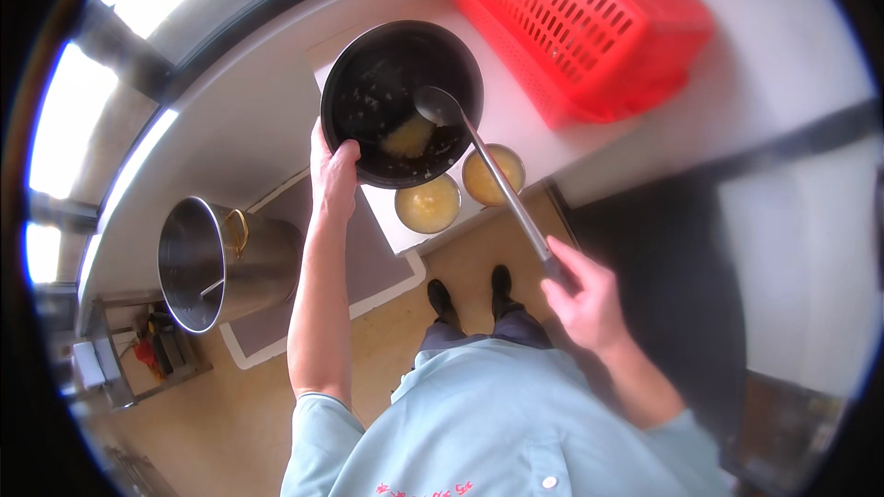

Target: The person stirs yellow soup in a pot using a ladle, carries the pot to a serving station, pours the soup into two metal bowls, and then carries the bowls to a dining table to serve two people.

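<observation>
My left hand [335, 170] grips the rim of a round black bowl [359, 64], its thumb lying over the edge. A small yellowish pool with pale bits [408, 136] sits low inside it, and flecks cling to the dark wall. In my right hand [587, 299] is the handle of a long metal ladle [502, 179], whose head rests within the bowl above the pool. Just below the bowl, two small round bowls stand side by side: a left one [428, 204] and a right one [486, 186], both holding yellowish food. The ladle's shaft passes over the right one.
A red perforated plastic basket [589, 46] stands on the white counter [387, 221] at the far right. To the left is a tall steel pot [253, 258] with a utensil handle inside. A low shelf [161, 350] with tools lies at the lower left. Windows line the far left.
</observation>
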A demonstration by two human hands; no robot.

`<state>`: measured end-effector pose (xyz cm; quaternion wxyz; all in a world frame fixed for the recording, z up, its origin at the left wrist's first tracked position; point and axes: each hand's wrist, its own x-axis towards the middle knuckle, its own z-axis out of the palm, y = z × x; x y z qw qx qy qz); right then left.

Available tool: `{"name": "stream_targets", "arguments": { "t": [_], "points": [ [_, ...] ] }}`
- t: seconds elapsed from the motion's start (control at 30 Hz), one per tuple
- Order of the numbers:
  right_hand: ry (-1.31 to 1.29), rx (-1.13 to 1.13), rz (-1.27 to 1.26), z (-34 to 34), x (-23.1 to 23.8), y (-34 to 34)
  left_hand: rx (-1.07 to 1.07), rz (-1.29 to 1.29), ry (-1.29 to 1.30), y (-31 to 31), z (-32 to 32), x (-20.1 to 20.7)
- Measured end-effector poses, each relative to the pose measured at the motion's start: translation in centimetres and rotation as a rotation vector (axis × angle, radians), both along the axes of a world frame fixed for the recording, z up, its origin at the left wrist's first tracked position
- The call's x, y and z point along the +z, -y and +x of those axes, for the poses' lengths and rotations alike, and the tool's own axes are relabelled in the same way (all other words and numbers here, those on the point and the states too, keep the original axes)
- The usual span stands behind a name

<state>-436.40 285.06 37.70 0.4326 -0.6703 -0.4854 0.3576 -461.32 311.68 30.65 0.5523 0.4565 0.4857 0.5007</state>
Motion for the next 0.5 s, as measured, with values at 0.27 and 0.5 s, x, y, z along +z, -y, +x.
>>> {"name": "stream_targets", "arguments": {
  "t": [0.27,0.5],
  "points": [
    [0.126,0.044,0.043,-2.2,-0.7,-4.7,0.010,-0.082,-0.006,0.1,-0.2,1.2],
    [-0.883,0.010,-0.291,-4.1,-0.2,-10.1,0.038,-0.440,0.185,-2.5,-1.5,-2.6]
  ]
}}
